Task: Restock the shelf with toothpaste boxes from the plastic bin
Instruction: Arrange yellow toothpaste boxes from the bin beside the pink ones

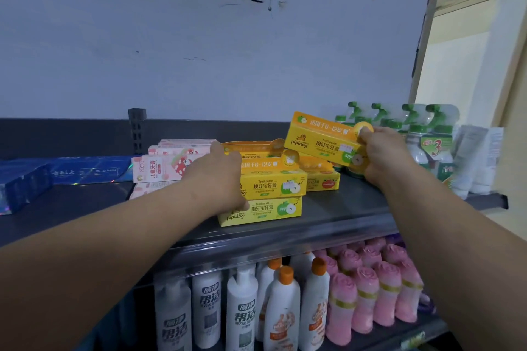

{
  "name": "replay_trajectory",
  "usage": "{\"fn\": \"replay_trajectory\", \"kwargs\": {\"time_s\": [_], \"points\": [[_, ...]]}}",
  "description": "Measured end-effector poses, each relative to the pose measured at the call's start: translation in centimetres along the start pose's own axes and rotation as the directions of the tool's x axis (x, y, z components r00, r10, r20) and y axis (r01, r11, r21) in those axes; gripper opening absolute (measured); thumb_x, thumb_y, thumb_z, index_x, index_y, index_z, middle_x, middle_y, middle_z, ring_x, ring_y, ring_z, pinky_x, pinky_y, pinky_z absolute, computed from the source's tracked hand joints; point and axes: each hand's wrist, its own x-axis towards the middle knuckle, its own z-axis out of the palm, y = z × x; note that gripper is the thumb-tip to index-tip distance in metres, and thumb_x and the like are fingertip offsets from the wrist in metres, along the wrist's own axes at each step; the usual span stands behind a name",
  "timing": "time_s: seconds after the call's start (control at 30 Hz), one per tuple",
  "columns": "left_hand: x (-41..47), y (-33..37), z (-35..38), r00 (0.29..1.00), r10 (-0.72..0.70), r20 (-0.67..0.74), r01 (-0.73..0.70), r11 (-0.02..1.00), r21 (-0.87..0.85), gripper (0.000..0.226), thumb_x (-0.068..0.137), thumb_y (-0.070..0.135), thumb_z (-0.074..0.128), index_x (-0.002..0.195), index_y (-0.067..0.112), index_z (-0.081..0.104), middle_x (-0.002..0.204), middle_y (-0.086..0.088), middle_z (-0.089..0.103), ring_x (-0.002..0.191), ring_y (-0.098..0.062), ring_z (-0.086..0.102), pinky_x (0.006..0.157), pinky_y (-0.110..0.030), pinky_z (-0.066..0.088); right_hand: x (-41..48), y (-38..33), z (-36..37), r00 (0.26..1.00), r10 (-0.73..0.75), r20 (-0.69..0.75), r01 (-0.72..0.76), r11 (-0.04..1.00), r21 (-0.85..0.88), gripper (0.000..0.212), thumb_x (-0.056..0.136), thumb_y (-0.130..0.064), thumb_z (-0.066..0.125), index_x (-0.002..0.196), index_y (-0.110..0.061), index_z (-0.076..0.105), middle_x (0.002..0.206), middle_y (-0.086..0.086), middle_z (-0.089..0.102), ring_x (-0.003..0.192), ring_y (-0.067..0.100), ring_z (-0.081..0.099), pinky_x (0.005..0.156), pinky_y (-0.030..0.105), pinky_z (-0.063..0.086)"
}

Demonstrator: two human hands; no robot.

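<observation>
On the dark top shelf (328, 208) stands a stack of yellow toothpaste boxes (271, 188), with more yellow boxes behind and to its right. My left hand (216, 177) grips the left end of that stack, fingers over its top and thumb low on the front. My right hand (385, 157) holds another yellow toothpaste box (319, 139) by its right end, tilted, in the air above the stack's right side. Pink toothpaste boxes (162, 165) lie stacked to the left of the yellow ones. The plastic bin is out of view.
Blue boxes (57, 174) lie at the shelf's left. Green-capped spray bottles (422, 134) stand at its right end. On the shelf below are white bottles (242, 308) and pink rolls (376, 288). A grey wall rises behind the shelf.
</observation>
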Motion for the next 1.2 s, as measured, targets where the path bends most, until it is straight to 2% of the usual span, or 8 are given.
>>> {"fn": "replay_trajectory", "kwargs": {"time_s": [0.27,0.4,0.6,0.7,0.83,0.93,1.07,1.2], "points": [[1.1,0.2,-1.0,0.997,0.033,0.074,-0.031,0.999,-0.025,0.088,0.056,0.068,0.077,0.125,0.024,0.045,0.116,-0.003,0.038,0.101,-0.020,0.049,0.075,-0.031,0.045,0.9,-0.2,0.6,0.995,0.035,0.091,-0.045,0.993,0.106,0.011,0.097,-0.011,0.051,0.088,-0.013,0.057,0.096,0.013,0.058,0.085,0.030,0.056,0.079,0.044,0.047],[2.3,-2.0,-4.3,0.978,-0.043,0.206,0.104,0.951,-0.293,0.106,0.065,0.054,0.080,0.149,0.023,0.024,0.146,-0.010,0.029,0.125,-0.033,0.043,0.099,-0.044,0.045,1.3,-0.8,2.8,0.986,0.011,0.168,-0.030,0.994,0.109,0.017,0.096,-0.012,0.050,0.082,-0.016,0.057,0.090,0.010,0.055,0.080,0.026,0.054,0.072,0.040,0.043],[4.2,-3.9,-6.2,0.990,-0.131,0.056,0.142,0.866,-0.479,0.050,0.090,0.023,0.063,0.137,0.012,0.047,0.132,-0.008,0.052,0.105,-0.024,0.051,0.081,-0.031,0.040,1.3,-1.0,6.8,0.965,0.010,0.262,-0.038,0.994,0.103,0.022,0.098,-0.017,0.052,0.117,-0.010,0.059,0.107,0.017,0.068,0.089,0.032,0.069,0.079,0.051,0.056],[5.2,-3.8,-6.2,0.985,-0.174,0.021,0.163,0.870,-0.466,0.037,0.094,0.018,0.057,0.130,0.010,0.055,0.128,-0.010,0.057,0.107,-0.024,0.055,0.081,-0.029,0.041,1.7,-1.5,8.0,0.960,0.003,0.280,-0.038,0.992,0.117,0.017,0.101,-0.013,0.047,0.114,-0.010,0.057,0.095,0.012,0.066,0.076,0.029,0.068,0.056,0.038,0.058],[5.3,-2.8,-5.2,0.958,-0.192,0.214,0.264,0.883,-0.389,0.034,0.098,0.031,0.052,0.116,0.003,0.055,0.103,-0.013,0.061,0.080,-0.024,0.065,0.071,-0.031,0.056,2.6,-2.2,9.1,0.962,-0.026,0.271,-0.004,0.994,0.110,0.016,0.102,-0.013,0.044,0.113,-0.011,0.056,0.087,0.006,0.061,0.067,0.020,0.063,0.042,0.024,0.047],[4.3,-1.8,-5.1,0.865,-0.185,0.466,0.422,0.770,-0.479,0.056,0.097,0.054,0.040,0.132,0.011,0.042,0.115,-0.017,0.054,0.076,-0.029,0.069,0.068,-0.035,0.059,3.5,-2.1,9.8,0.959,-0.016,0.282,-0.008,0.996,0.085,0.018,0.102,-0.013,0.045,0.116,-0.011,0.056,0.086,0.005,0.061,0.066,0.020,0.064,0.043,0.025,0.049],[3.9,-1.7,-4.5,0.785,-0.064,0.617,0.501,0.651,-0.570,0.064,0.093,0.059,0.041,0.138,0.014,0.039,0.142,-0.019,0.041,0.080,-0.042,0.071,0.080,-0.048,0.058,3.9,-1.3,10.5,0.955,0.001,0.296,-0.025,0.997,0.077,0.021,0.101,-0.012,0.046,0.120,-0.011,0.055,0.085,0.004,0.059,0.066,0.019,0.063,0.036,0.019,0.045],[3.7,-1.3,-3.4,0.771,0.011,0.637,0.461,0.682,-0.569,0.053,0.086,0.051,0.061,0.123,0.013,0.057,0.125,-0.014,0.059,0.097,-0.041,0.067,0.086,-0.050,0.056,3.6,-0.8,10.9,0.949,0.030,0.313,-0.060,0.994,0.087,0.024,0.100,-0.013,0.048,0.122,-0.011,0.057,0.088,0.006,0.062,0.071,0.022,0.067,0.051,0.031,0.055]]}}
